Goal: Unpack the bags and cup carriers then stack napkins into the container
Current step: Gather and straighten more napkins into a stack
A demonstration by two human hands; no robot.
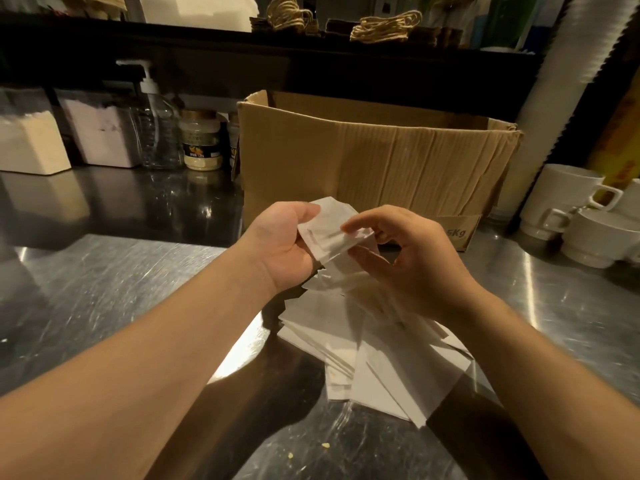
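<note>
**Fingers working a small batch of napkins, most of the pile not yet gathered**

Fingers (pixel 356 221) of my right hand (pixel 412 261) are curling onto the near edge of a small wad of napkins (pixel 329 233), with the thumb coming in from below, while my left hand (pixel 284 244) is gripping the same wad from its left side, thumb lying across the top. Both hands are holding the wad above the steel counter (pixel 104 289), just in front of the cardboard box (pixel 363 161).

I am reading this as mid-task. Below my hands a loose pile of napkins (pixel 374 355) is lying fanned out across the counter, sheets pointing every way and not squared up, so the bulk of the stacking is looking undone. What seems to be a clear plastic wrapper (pixel 481 372) is trailing off the pile's right edge, which is suggesting to me that the unpacking of this batch is already finished.

I am not finding an obvious napkin container; the box is standing open behind my hands, but I cannot see inside it or tell whether it is the target. On the dark shelf at the back, paper bags with twine handles (pixel 384 27) are sitting in flat bundles, so that part may be done too. White cups (pixel 568 206) are stacked at the far right.
</note>
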